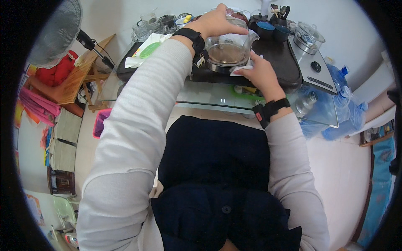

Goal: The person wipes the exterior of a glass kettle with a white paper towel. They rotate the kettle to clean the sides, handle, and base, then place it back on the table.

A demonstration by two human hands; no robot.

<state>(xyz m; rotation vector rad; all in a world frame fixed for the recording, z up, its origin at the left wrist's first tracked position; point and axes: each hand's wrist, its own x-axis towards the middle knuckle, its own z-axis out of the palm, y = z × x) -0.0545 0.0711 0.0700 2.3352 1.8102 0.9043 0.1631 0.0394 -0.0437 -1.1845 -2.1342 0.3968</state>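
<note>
A glass teapot [226, 55] with a metal base band stands on the dark tea tray [278, 66], its spout to the right. My left hand [216, 23] reaches over its top, fingers near the pink lid knob [229, 12]; the thumb points right above the glass. Whether those fingers grip the knob is not clear. Low on the pot's right side, my right hand [262, 70] holds a white cloth or tissue [243, 68] against the base. Part of the cloth is hidden by the fingers.
Glass mugs [141, 31] and a wipes pack [150, 50] sit at the left. Behind right are dark cups [265, 26] and a black teapot [258, 18]. A glass pot [309, 34] stands on the hotplate [314, 64]. The glass table edge [220, 105] runs before me; water jugs [345, 109] stand right.
</note>
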